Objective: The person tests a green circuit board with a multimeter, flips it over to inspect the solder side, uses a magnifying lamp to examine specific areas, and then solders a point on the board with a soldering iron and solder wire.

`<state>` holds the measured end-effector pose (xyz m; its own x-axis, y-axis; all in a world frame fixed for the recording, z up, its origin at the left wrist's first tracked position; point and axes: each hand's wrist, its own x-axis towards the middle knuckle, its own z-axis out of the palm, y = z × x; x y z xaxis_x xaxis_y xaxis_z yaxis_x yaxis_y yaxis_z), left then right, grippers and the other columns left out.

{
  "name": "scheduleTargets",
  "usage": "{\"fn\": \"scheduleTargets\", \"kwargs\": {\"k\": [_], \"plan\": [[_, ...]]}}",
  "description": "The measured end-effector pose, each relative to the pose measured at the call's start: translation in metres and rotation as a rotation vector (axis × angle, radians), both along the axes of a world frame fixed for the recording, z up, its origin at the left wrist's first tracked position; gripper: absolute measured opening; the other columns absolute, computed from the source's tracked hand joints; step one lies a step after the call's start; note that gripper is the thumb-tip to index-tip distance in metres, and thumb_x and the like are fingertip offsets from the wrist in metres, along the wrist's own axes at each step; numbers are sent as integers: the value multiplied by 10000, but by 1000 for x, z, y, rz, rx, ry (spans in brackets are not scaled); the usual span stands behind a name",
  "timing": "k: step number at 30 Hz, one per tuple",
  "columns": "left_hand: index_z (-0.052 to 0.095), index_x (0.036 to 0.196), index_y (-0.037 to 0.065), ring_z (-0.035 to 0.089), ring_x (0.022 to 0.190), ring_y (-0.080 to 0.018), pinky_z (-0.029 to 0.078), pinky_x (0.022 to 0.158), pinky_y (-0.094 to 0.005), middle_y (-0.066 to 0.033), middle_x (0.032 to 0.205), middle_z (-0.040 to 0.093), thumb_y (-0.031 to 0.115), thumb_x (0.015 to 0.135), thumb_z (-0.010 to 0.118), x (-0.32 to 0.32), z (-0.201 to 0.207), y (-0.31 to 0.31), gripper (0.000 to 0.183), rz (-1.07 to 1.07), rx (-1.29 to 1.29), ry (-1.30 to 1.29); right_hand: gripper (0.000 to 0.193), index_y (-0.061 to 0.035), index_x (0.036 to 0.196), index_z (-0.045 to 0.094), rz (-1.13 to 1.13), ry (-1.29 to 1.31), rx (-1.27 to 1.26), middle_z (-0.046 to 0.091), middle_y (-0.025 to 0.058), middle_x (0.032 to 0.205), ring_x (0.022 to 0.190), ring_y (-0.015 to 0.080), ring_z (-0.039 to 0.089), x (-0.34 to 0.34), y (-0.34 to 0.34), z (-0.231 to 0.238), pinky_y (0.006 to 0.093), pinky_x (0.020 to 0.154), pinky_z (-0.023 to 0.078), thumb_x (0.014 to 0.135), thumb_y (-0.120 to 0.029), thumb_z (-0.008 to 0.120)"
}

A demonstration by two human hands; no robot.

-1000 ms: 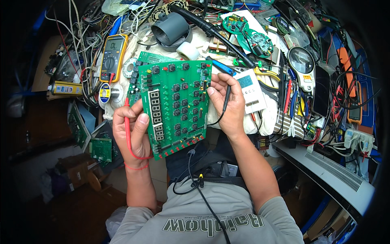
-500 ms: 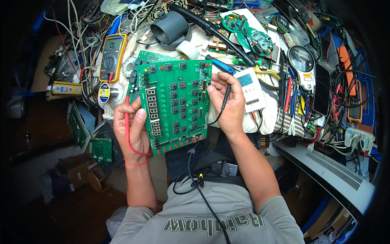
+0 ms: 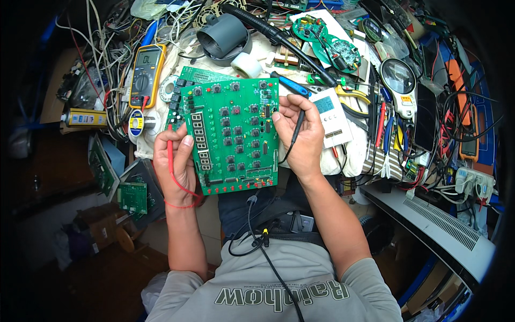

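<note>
A green circuit board [image 3: 244,122] with push buttons, red LEDs and a column of segment displays is held up in front of me. Its left edge is gripped by my left hand [image 3: 176,161], thumb on the face. A red test probe [image 3: 170,155] also lies in that hand, its lead looping past the wrist. At the board's right edge, my right hand [image 3: 303,134] has its thumb against the rim. Between its bent fingers is a black test probe [image 3: 299,129]. Behind the board, another green board [image 3: 198,73] is partly hidden.
A yellow multimeter [image 3: 146,75] and a solder spool [image 3: 138,122] are at the left. Beyond the board stand a grey plastic tube [image 3: 222,36] and a white tape roll [image 3: 247,65]. On the right are a white device with a screen [image 3: 330,115], yellow-handled pliers [image 3: 351,96] and a magnifier [image 3: 398,78].
The board has turned and tilted a little, its lower left corner now higher. My left hand has shifted slightly with it. The right hand has barely moved.
</note>
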<state>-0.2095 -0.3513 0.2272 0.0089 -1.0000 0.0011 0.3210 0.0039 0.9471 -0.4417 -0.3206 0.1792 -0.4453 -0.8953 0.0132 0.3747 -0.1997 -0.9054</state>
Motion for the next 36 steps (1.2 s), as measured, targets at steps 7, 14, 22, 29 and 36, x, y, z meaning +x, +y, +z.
{"fn": "scheduleTargets", "kwargs": {"k": [7,14,22,29,36], "plan": [[558,1131,50,698,1061,-148,577,904,-260,-180,1252,717,-96,982,651,2,-7,-4,229,-9,33,-52,424,31,1339,537,-12,12,19,658,124,1263,1085,148,662,1,0,1,286,939,572,952,58,708],[568,1124,53,690,1027,-125,573,875,-239,-155,1232,719,-93,981,660,6,-15,-11,224,-15,67,-51,357,-4,1295,595,-83,321,-105,676,115,1299,1044,156,675,3,1,-1,292,885,590,962,74,696],[575,1122,49,668,987,-92,563,861,-216,-123,1212,706,-89,976,676,11,-17,-13,224,-31,76,-58,212,14,1123,687,-150,521,-83,761,152,1182,926,185,733,-3,-4,-4,311,822,592,926,32,763],[584,1127,49,651,955,-74,549,835,-205,-104,1193,703,-87,967,696,14,-21,-14,238,-36,76,-77,206,24,1161,669,-131,516,-43,745,132,1195,1025,151,710,-3,-4,0,290,915,579,968,17,743],[580,1104,49,693,1034,-126,571,909,-249,-148,1225,724,-76,983,667,19,-26,-16,195,-70,83,-76,183,11,1136,689,-130,413,81,756,79,954,822,106,704,-4,-7,7,260,739,558,980,-55,756]]}}
